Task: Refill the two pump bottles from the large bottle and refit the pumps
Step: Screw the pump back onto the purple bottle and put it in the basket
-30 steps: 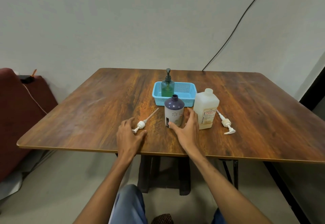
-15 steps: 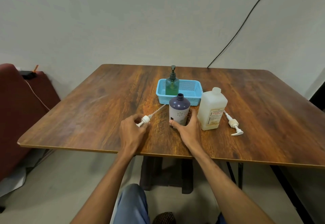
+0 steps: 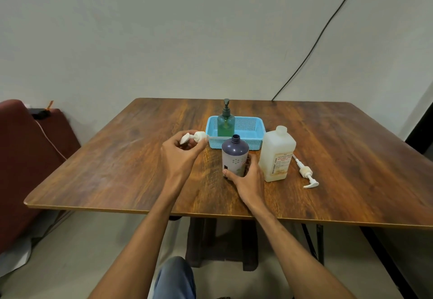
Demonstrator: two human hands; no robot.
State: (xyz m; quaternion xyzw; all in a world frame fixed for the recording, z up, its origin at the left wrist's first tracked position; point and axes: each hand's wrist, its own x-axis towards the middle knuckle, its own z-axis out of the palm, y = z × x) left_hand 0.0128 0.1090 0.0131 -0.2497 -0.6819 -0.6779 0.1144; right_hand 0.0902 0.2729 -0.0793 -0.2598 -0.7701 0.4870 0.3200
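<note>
A purple bottle with an open neck stands at the table's middle. My right hand grips its lower part. My left hand holds a white pump lifted off the table, left of the purple bottle. To the right stands the large white bottle, uncapped. A second white pump lies on the table to its right. A green pump bottle with its dark pump fitted stands in a blue basket behind.
The wooden table has its front edge close to me. A dark red chair stands at the left. A black cable runs down the wall behind. A dark stool sits under the table.
My left hand picked the white pump up off the table and raised it. My right hand closed around the base of the purple bottle. The camera moved closer.
</note>
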